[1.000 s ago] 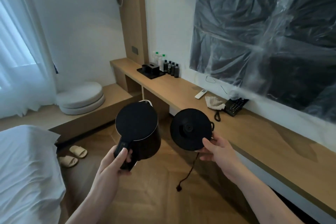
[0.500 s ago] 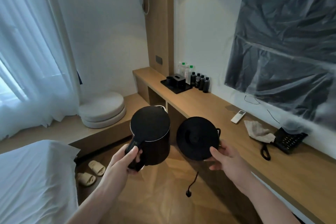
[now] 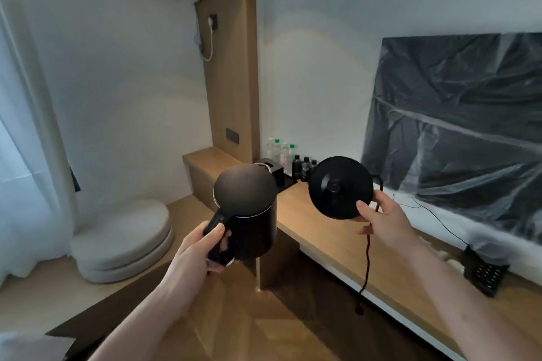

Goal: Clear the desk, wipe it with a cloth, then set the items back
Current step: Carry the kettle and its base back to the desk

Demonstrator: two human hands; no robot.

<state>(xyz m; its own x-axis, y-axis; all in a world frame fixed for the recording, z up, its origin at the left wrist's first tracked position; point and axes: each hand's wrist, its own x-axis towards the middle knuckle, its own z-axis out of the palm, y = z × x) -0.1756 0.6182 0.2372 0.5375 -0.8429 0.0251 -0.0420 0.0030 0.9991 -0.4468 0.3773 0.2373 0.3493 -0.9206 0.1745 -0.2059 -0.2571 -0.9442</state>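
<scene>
My left hand (image 3: 205, 246) grips the handle of a black electric kettle (image 3: 249, 208), held upright in the air beside the long wooden desk (image 3: 328, 231). My right hand (image 3: 384, 220) pinches the rim of the kettle's round black base (image 3: 340, 187), tilted on edge above the desk. The base's black cord (image 3: 366, 267) hangs down to its plug in front of the desk edge. A black telephone (image 3: 484, 272) sits on the desk at the right, with a pale cloth (image 3: 440, 252) partly hidden behind my right forearm.
At the desk's far end stand a black tray (image 3: 283, 182), several water bottles (image 3: 278, 151) and small dark bottles (image 3: 303, 167). A plastic-covered television (image 3: 457, 132) hangs above the desk. Round floor cushions (image 3: 123, 240) lie on the low platform at left.
The view has swung upward and toward the desk's far end. Both hands have carried the kettle and its base forward, nearer the tray and bottles. The grips are unchanged.
</scene>
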